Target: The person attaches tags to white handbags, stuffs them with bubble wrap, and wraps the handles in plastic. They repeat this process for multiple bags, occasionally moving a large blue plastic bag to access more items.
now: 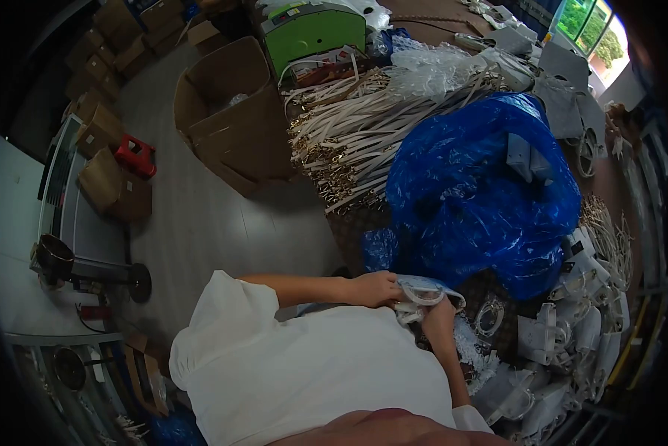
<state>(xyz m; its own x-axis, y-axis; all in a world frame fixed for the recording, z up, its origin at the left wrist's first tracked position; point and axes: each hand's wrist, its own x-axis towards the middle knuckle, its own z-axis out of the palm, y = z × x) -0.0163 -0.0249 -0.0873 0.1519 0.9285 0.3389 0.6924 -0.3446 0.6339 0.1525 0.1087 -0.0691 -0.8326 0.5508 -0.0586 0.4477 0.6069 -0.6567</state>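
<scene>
A small pale strap piece is gripped between both hands at about 6 o'clock, close to the body. The left hand is closed on its left end, while the right hand is curled around its right end from below. A blue plastic bag is seen at 1 o'clock, just beyond the hands, on the desk. White straps are piled at 12 o'clock, and a cardboard box stands at 11 o'clock on the floor.

The scene is viewed from a single head-worn camera, aimed forward and steeply down over a white-clad shoulder. A wide fisheye field is given, with dark rounded corners. The hands are seen close below; the cluttered surface and floor beyond.
</scene>
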